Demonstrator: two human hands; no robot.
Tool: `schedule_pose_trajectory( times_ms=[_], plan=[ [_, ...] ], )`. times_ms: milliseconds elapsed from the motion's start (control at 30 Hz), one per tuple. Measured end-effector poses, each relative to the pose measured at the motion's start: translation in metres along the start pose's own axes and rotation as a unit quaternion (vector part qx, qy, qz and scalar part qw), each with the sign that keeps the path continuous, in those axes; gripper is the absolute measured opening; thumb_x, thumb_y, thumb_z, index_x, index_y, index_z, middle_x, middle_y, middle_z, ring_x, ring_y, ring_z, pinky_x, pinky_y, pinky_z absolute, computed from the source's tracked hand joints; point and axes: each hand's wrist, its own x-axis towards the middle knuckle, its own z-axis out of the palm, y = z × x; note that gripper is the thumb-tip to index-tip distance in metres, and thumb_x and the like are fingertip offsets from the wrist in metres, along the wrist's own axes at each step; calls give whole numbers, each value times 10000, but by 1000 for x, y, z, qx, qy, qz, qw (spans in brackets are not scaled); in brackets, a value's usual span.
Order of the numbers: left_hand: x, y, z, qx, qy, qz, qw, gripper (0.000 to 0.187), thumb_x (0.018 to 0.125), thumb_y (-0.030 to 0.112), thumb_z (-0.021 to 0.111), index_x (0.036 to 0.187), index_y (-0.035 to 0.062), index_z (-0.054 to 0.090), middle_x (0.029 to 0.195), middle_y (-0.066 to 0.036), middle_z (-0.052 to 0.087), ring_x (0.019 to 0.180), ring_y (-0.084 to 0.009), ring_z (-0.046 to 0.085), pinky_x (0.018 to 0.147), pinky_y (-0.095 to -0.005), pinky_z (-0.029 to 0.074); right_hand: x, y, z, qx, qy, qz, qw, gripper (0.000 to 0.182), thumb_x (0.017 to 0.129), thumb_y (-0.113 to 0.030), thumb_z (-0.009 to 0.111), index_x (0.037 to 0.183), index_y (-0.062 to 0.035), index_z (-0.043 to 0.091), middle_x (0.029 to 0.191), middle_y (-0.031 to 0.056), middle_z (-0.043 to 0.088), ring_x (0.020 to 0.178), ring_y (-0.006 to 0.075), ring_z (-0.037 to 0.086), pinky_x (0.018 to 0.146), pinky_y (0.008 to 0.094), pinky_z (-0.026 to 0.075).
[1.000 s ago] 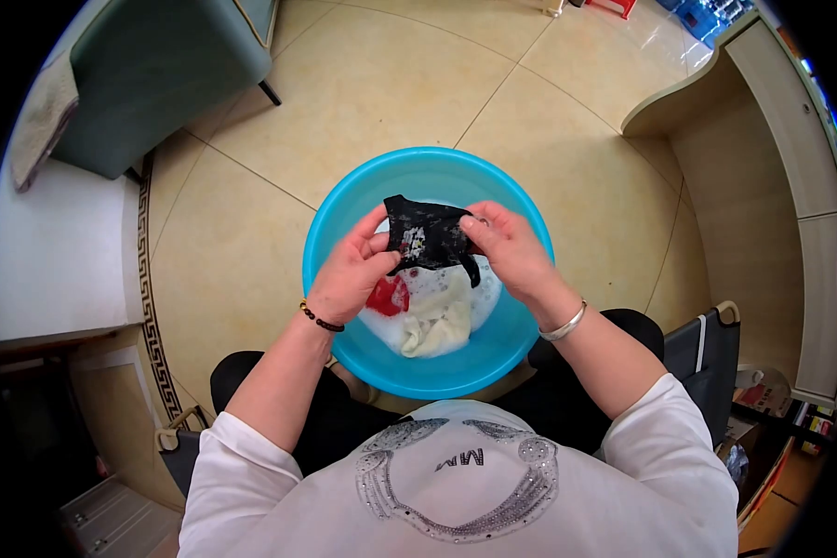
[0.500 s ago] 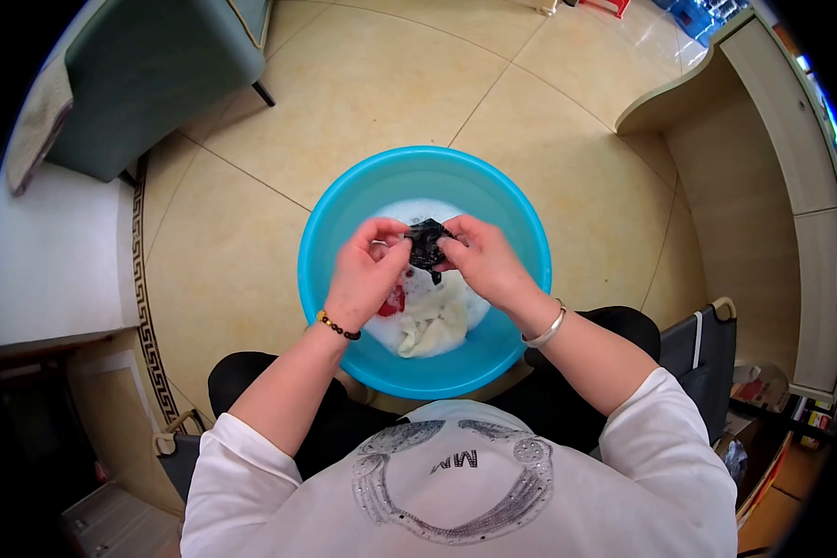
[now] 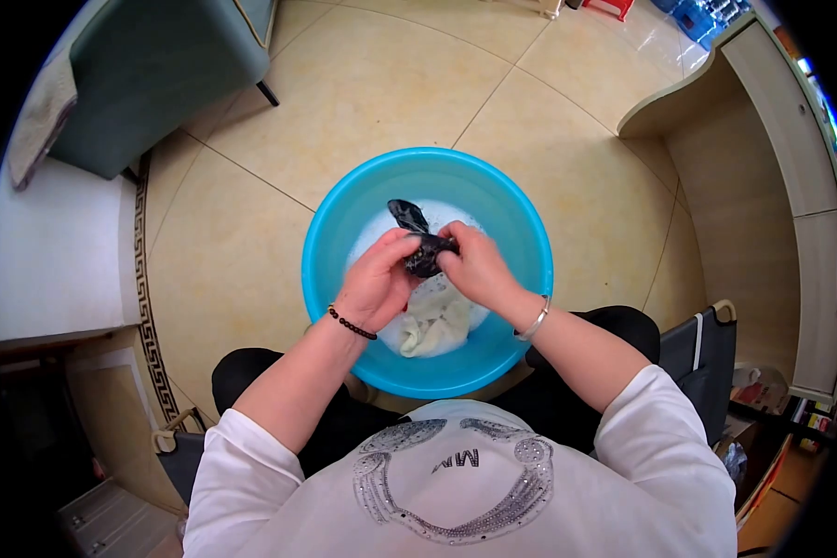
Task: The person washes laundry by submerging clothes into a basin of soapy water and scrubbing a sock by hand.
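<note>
I saw the left hand [image 3: 379,279] and right hand [image 3: 479,270] both clamped on the black cloth [image 3: 421,263], bunched above the suds [image 3: 451,213] | white cloth [image 3: 437,321] lay lower, within the blue basin [image 3: 428,177] | tiled floor [image 3: 372,102] spread beyond | I judged slick suds could let the black cloth slip loose, and brisk rubbing could splash the floor.

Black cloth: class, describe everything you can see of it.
The black cloth looks thin, wet and shiny. Part is bunched between the left hand and the right hand, both gripping it, while a flap sticks out on the far side. It is over white suds in the blue basin; the hands hide its full shape.
</note>
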Motion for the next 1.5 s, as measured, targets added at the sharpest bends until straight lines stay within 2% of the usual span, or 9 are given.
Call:
schedule_pose_trajectory(
  times_ms=[67,133,233,433,633,867,1067,1233,1500],
  plan=[
    [2,-7,-5,102,5,18,995,183,847,-7,507,1025,25,480,953,-83,583,858,-175,591,780,-329,511,4,10,4,-51,30,-32,998,257,780,-11,519,1036,9,525,774,174,581,726,263,598,683,331,484],
    [4,-13,-10,199,11,40,979,221,820,-18,518,1030,32,469,936,-87,583,827,-172,596,735,-308,523,5,5,2,312,-41,121,942,294,787,-1,498,1081,14,513,863,151,587,819,222,597,718,314,493],
    [7,-21,-10,337,148,106,924,258,792,26,525,1042,59,471,813,-76,576,478,-117,547,366,-210,396,-7,-17,4,428,-9,124,895,300,795,10,468,1092,34,512,991,132,567,907,195,574,753,292,492],
    [2,-11,4,205,135,-15,969,276,822,4,493,1091,59,515,865,-61,592,666,-105,586,439,-225,436,-15,-28,-10,619,-113,150,763,281,817,-18,499,1091,43,495,1054,148,543,939,187,567,801,319,479],
    [0,-23,-3,279,89,122,948,293,835,-36,468,1114,43,503,952,-80,584,831,-120,580,696,-231,476,-13,-24,2,115,4,103,988,331,771,-116,561,1079,1,526,943,135,604,816,236,615,736,361,500],
    [-13,-13,16,211,-18,118,970,395,808,-44,466,1190,40,416,1050,-89,561,969,-144,542,850,-282,438,-6,-19,-6,248,-39,103,963,339,801,-34,518,1136,-32,571,979,113,625,793,172,618,611,278,504],
    [-6,-19,14,332,100,180,921,420,783,-41,478,1187,12,375,941,-136,609,863,-181,593,762,-290,479,-14,-38,-15,399,-47,139,905,359,826,33,466,1156,-46,585,971,85,628,792,136,601,589,257,505],
    [6,-16,2,563,179,181,786,342,735,-75,494,1065,15,495,873,-116,635,813,-181,609,748,-296,477,-27,-36,3,255,32,25,966,283,805,5,535,1082,-23,588,918,133,640,834,180,608,725,299,493],
    [-8,-28,7,495,70,303,811,239,747,-94,484,947,17,554,879,-73,624,849,-152,597,769,-273,465,-15,-17,5,102,78,28,991,365,726,-56,635,1083,-23,567,956,200,633,938,350,609,801,369,472]
  ],
)
